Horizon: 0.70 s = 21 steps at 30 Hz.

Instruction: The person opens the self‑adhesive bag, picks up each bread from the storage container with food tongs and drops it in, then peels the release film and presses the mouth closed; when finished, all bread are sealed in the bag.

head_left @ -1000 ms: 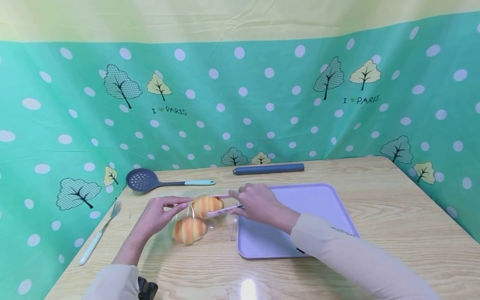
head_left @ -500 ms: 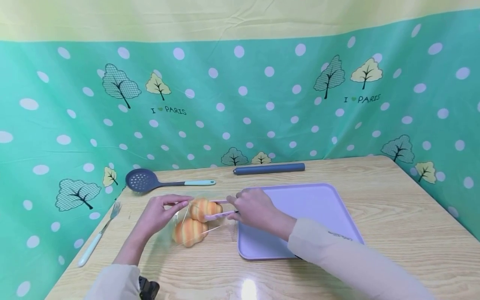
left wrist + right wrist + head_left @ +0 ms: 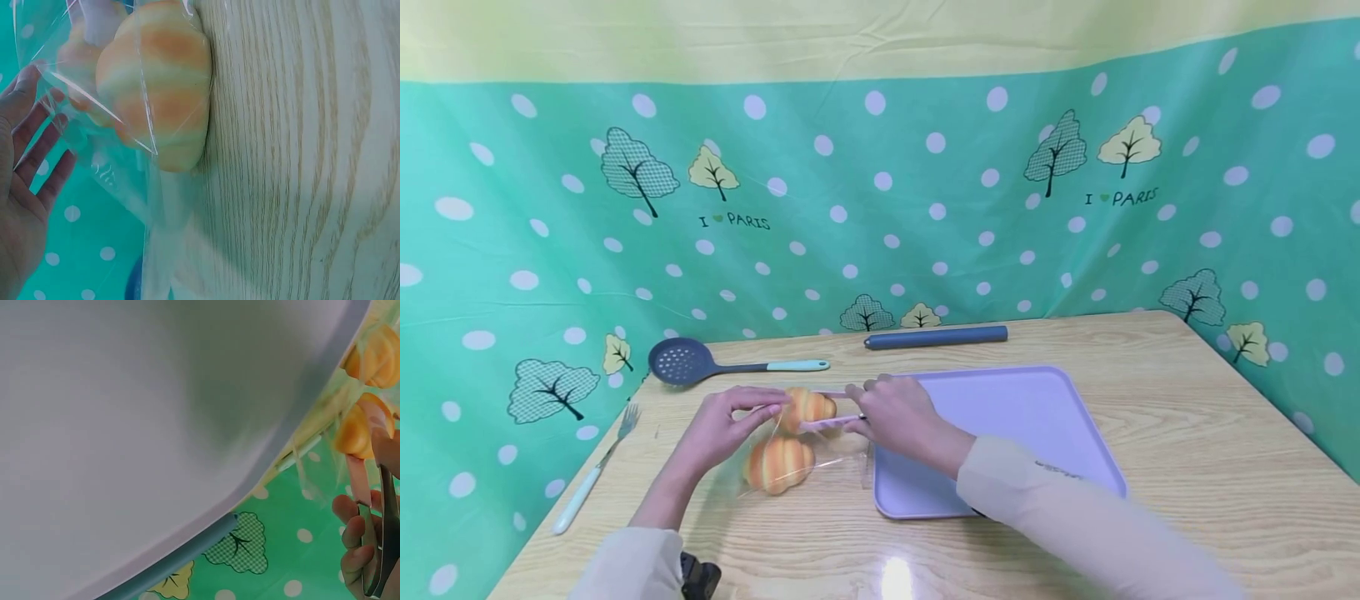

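My left hand (image 3: 717, 429) pinches the edge of a clear plastic bag (image 3: 842, 457) between thumb and fingers. Inside the bag, an orange-striped croissant (image 3: 777, 465) lies on the table, and it fills much of the left wrist view behind the film. A second croissant (image 3: 805, 406) sits just beyond it, between the pale pink tips of metal-handled tongs (image 3: 835, 422). Those tongs are gripped by my right hand (image 3: 898, 417), their tips reaching into the bag. In the right wrist view the fingers (image 3: 353, 559) wrap the metal arms of the tongs.
A lilac tray (image 3: 1007, 400) lies under my right forearm, beside the bag. Behind it is a dark blue rod (image 3: 936, 337). A slotted skimmer (image 3: 681, 362) rests at the back left, and a fork (image 3: 580, 496) lies along the left edge. A dotted curtain (image 3: 820, 250) hangs behind.
My right hand and the tongs have shifted left, deeper into the bag. The gripped croissant turned and moved slightly left and up, against my left fingertips. My left hand has barely moved.
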Motion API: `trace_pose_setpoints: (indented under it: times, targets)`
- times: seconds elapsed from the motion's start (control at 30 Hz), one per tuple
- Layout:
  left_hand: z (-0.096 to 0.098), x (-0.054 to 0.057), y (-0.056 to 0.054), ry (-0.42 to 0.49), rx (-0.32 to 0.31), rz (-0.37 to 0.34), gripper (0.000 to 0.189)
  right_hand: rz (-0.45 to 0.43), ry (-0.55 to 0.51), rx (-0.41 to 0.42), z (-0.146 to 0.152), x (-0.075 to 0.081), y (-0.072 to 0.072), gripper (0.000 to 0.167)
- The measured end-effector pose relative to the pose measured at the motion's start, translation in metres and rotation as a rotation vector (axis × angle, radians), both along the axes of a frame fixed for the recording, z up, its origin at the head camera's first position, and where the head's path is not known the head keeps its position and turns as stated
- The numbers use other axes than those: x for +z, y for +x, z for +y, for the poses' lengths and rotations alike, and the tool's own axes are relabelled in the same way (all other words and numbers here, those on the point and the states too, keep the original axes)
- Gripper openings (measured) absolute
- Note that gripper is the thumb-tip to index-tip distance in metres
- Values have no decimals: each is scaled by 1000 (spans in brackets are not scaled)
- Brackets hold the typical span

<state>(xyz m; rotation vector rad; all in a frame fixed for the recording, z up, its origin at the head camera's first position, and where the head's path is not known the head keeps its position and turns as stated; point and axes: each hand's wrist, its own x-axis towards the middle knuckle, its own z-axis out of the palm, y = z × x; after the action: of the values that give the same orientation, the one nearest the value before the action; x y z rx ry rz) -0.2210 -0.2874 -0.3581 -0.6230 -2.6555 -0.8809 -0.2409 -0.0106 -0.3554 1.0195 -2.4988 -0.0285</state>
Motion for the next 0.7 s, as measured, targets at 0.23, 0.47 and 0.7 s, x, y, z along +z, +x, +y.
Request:
trace_pose_setpoints:
  times: [0.23,0.47,0.7]
  targets:
    - [3,-1,0,-10,-16,7,17,-7,21,-35,-11,-8,-5,48]
    - [3,-2,0,-16,-20,8,17,-34,24,-69,-17,-15,-7,50]
    - [4,-4,-1,-41,-13,-7,18,-90,49,-88,-20,-18,-6,53]
